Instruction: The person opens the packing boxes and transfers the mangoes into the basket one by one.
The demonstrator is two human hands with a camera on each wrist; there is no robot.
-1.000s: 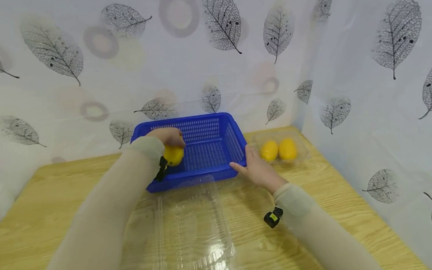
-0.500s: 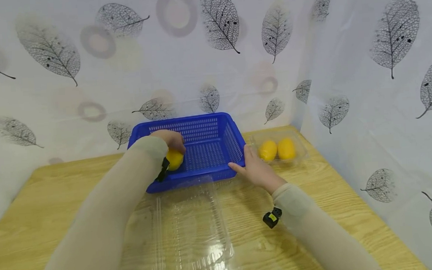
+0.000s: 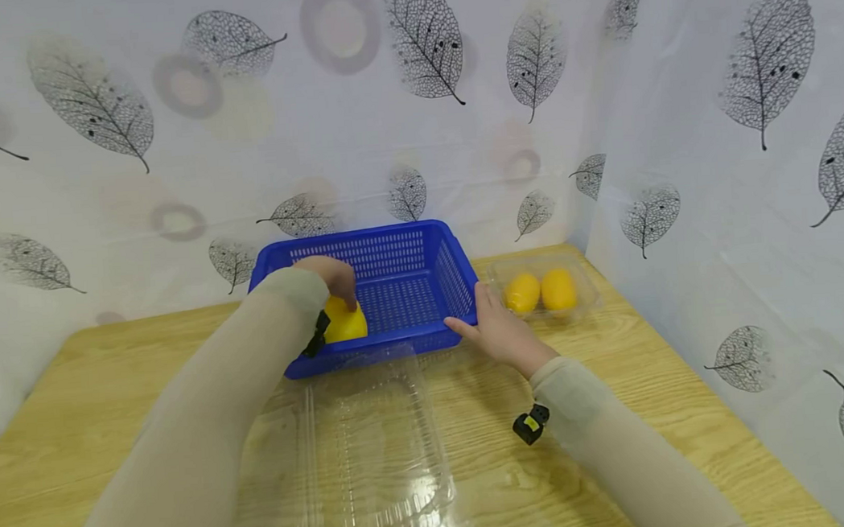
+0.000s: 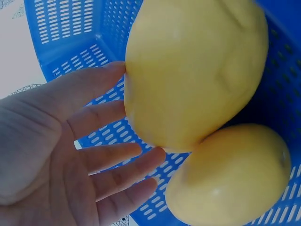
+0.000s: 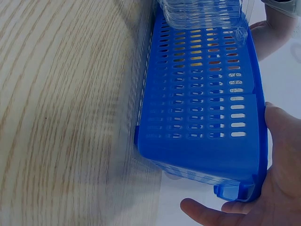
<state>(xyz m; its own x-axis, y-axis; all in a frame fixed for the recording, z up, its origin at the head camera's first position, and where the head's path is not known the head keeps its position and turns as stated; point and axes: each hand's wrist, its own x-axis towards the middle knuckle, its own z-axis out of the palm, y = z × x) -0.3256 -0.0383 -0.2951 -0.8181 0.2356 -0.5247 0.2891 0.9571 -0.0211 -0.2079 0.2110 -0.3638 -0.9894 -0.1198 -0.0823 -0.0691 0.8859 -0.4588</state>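
– Where was the big fruit (image 4: pixel 193 70)?
– In the basket (image 3: pixel 402 297), at its left end. The left wrist view cut off its upper part, so I couldn't tell which way its long axis ran; a shallow dent showed high on its right side

– And the small fruit (image 4: pixel 230 179)?
– Also in the basket, just beside the big fruit. In that view its long axis rose slightly from left to right, with a small dark mark at the right end

– What was the left hand (image 4: pixel 66 155) doing?
– Its fingers were spread apart, some of the tips touching the big fruit's side

– The right hand (image 3: pixel 499 331)?
– At the basket's near right corner, touching the rim, thumb well apart from the fingers

– How did the basket lie?
– Lengthwise from left to right on the table (image 3: pixel 147 393), with a clear tray (image 3: pixel 390 451) in front and a clear box (image 3: pixel 588 295) of two yellow fruits (image 3: pixel 558 290) to the right

– Any writing?
– A yellow label (image 3: pixel 532 423) on the wrist camera (image 3: pixel 522 431), too small to read
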